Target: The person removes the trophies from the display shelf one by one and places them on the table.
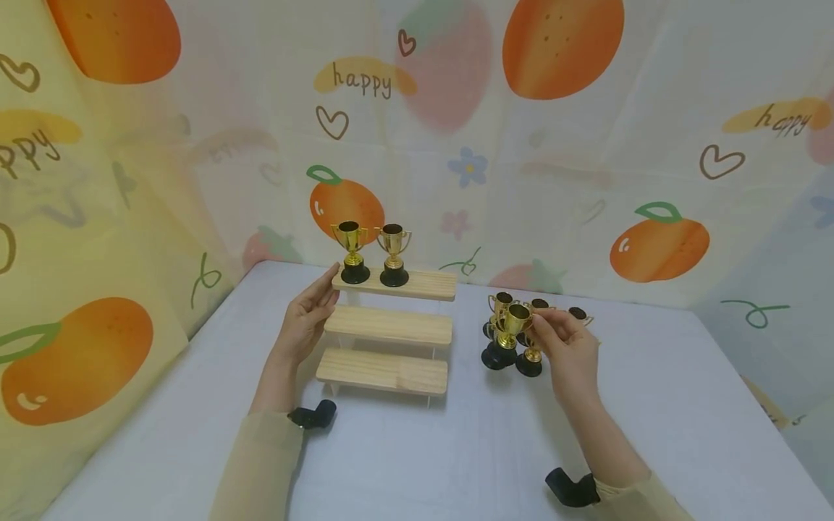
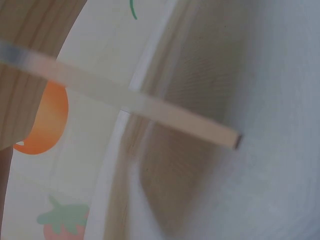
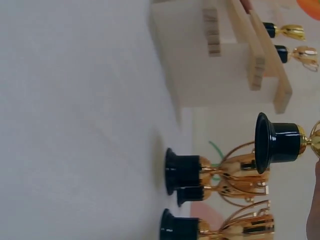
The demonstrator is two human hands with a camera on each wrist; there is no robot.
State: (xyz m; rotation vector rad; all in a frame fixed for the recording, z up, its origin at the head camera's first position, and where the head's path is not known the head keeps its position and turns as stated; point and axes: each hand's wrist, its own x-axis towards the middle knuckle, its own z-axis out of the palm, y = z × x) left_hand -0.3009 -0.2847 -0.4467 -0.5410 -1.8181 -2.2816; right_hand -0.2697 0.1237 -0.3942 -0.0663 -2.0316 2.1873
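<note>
A three-tier wooden display stand (image 1: 389,327) on clear supports stands on the white-covered table. Two gold trophy cups with black bases, one at the left end (image 1: 355,270) and one beside it (image 1: 394,275), are upright on its top board. My left hand (image 1: 303,324) holds the stand's left side, fingertips at the top board's end. With thumb and fingers my right hand (image 1: 570,349) pinches another trophy cup (image 3: 284,142) by its upper part, raised above the table. Several similar cups, such as a front one (image 1: 531,362), stand right behind and below it, partly hidden.
The white tablecloth (image 1: 384,456) runs up to a fruit-printed backdrop (image 1: 469,210) at the back and sides. In the right wrist view, grouped cups (image 3: 185,171) stand beside the stand's right end. Black wrist mounts (image 1: 316,414) sit at both cuffs.
</note>
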